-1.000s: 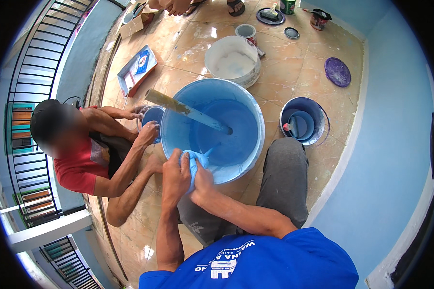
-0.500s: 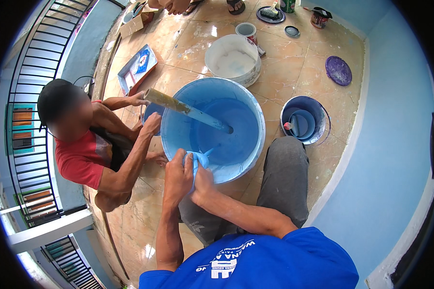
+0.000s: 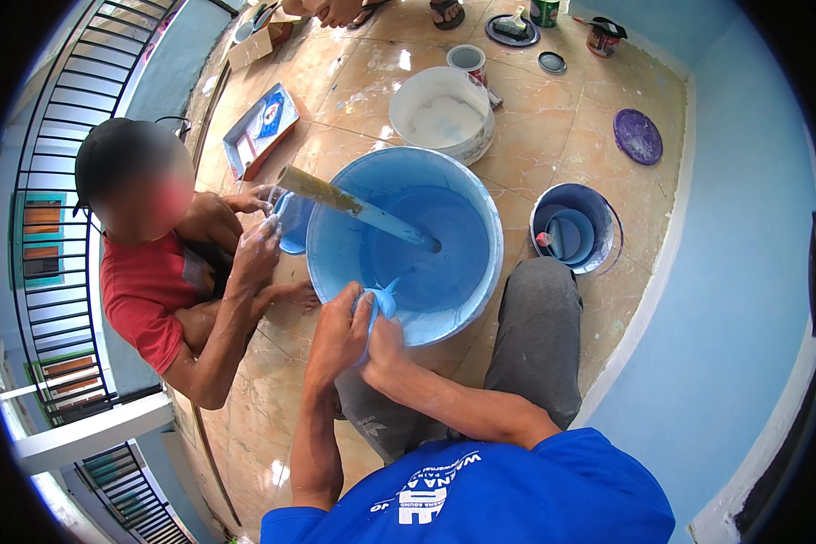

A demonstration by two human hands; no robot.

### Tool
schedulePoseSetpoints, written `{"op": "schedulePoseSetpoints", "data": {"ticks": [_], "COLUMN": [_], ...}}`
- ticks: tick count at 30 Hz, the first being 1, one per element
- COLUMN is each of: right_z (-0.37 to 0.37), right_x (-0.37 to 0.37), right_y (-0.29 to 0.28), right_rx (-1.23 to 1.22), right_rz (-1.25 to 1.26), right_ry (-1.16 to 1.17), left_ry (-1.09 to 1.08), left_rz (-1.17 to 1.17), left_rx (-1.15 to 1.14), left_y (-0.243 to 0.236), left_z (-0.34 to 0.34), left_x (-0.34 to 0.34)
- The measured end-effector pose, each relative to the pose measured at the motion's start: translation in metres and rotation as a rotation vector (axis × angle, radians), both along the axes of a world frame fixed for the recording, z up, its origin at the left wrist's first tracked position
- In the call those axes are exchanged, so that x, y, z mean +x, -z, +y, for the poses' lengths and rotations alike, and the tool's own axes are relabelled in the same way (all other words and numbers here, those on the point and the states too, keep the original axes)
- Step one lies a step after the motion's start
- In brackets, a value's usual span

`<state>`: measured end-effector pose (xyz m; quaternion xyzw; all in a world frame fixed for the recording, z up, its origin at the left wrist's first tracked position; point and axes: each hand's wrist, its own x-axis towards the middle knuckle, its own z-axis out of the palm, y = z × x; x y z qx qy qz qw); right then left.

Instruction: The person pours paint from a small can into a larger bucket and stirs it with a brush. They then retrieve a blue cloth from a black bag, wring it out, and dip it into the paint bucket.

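Observation:
Both my hands are together at the near rim of a large light-blue bucket (image 3: 334, 254). My left hand (image 3: 339, 328) is closed round a limp, blue paint-coated bundle (image 3: 383, 299), whose twisted end sticks up over the bucket. I cannot tell whether it is cloth or plastic. My right hand (image 3: 387, 344) is pressed against the bundle's other side, closed and smeared by motion, with its fingers partly hidden. Blue paint (image 3: 417, 263) lies in the bucket. A paint-stained pole (image 3: 363, 213) leans across the rim, its lower end in the paint.
A co-worker in a red shirt (image 3: 145, 286) crouches at the left, hands on a small blue container (image 3: 295, 227). Beyond the bucket stand a white tub (image 3: 440, 109) and a paint tray (image 3: 261, 131). A dark-rimmed bucket (image 3: 573, 227) and purple lid (image 3: 637, 136) are at the right.
The co-worker's hands have risen slightly and shifted left, and their head has moved right. My hands stay at the rim round the bundle, the right one blurred in both frames.

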<state>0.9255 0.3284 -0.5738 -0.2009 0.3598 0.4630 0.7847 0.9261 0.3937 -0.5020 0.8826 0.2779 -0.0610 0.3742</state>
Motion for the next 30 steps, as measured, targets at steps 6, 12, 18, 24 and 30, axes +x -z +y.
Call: {"op": "schedulePoseSetpoints", "data": {"ticks": [6, 12, 18, 24, 30], "right_z": [0.002, 0.003, 0.004, 0.007, 0.003], "right_x": [-0.003, 0.000, 0.021, 0.035, 0.037], "right_y": [0.004, -0.004, -0.009, 0.007, 0.024], "right_rx": [0.028, -0.045, -0.006, -0.078, -0.066], "right_rz": [-0.032, -0.008, 0.009, 0.136, 0.173], "right_ry": [0.006, 0.018, 0.118, 0.061, 0.002], "left_ry": [0.000, 0.007, -0.072, 0.085, 0.134], "left_rz": [-0.030, -0.056, -0.053, -0.208, 0.078], "left_rx": [-0.065, -0.036, 0.047, 0.533, 0.353], "left_y": [0.002, 0.004, -0.020, -0.036, -0.053], "left_z": [0.002, 0.004, 0.016, 0.012, 0.015], "left_x": [-0.003, -0.004, -0.007, -0.005, -0.023]}}
